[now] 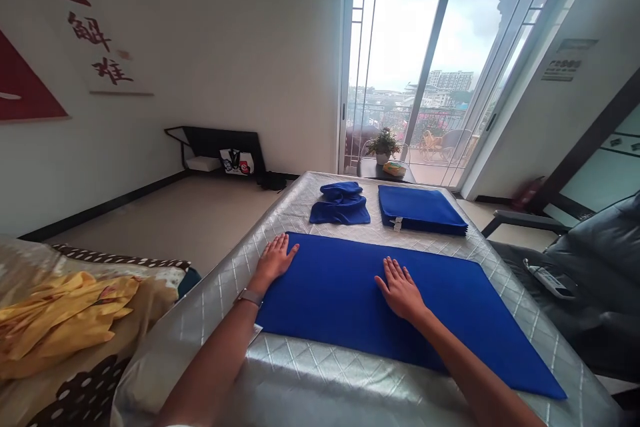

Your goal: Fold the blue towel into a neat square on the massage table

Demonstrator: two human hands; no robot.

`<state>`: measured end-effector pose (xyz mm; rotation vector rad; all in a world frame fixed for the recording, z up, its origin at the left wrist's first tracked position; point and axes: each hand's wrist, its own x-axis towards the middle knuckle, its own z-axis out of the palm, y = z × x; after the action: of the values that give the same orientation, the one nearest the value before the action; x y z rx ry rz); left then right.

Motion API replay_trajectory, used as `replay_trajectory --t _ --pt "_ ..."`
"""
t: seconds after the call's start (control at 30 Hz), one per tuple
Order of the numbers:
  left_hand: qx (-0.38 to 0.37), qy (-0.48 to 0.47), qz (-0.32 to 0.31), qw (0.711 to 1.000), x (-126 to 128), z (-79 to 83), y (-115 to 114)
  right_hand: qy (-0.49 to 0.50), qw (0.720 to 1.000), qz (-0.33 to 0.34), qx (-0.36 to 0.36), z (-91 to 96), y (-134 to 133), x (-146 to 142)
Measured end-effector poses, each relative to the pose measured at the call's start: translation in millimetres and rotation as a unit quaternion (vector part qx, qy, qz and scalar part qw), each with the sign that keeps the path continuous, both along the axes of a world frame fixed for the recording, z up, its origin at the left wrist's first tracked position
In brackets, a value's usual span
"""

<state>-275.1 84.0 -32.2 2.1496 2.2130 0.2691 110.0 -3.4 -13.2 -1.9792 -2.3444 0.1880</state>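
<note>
A large blue cloth (345, 297) lies spread flat on a silver quilted surface (310, 387). My left hand (274, 259) rests flat at the cloth's far left corner, fingers stretched out, a watch on the wrist. My right hand (400, 290) lies flat on the middle of the cloth, fingers apart. Neither hand holds anything. Beyond the cloth lie a loosely bunched blue cloth (341, 203) and a neat stack of folded blue cloths (420, 210).
A patterned cushion with yellow fabric (55, 320) sits at the left. A dark chair (590, 273) with a remote stands at the right. Behind the surface are a small table with a potted plant (383, 145) and glass balcony doors (430, 73).
</note>
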Motion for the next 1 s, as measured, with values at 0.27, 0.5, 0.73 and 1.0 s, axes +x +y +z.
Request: replay_trajectory --t 0.27,0.5,0.73,1.0 --pt "0.008 0.005 0.007 1.0 -1.0 -5.8 2.6 -0.061 0.985 -0.16 0.033 -31.8 -30.1 195.5" --pt "0.127 0.029 0.001 0.992 15.8 14.2 -9.2 -0.052 0.972 -0.226 0.039 -38.9 -34.1 227.2" --pt "0.052 0.008 -0.313 0.948 167.3 35.5 -68.4 -0.035 0.97 -0.236 0.05 -36.3 -36.9 217.3" --pt "-0.047 0.015 -0.328 0.943 204.8 16.8 -104.2 -0.032 0.968 -0.241 0.06 -35.6 -39.6 216.3"
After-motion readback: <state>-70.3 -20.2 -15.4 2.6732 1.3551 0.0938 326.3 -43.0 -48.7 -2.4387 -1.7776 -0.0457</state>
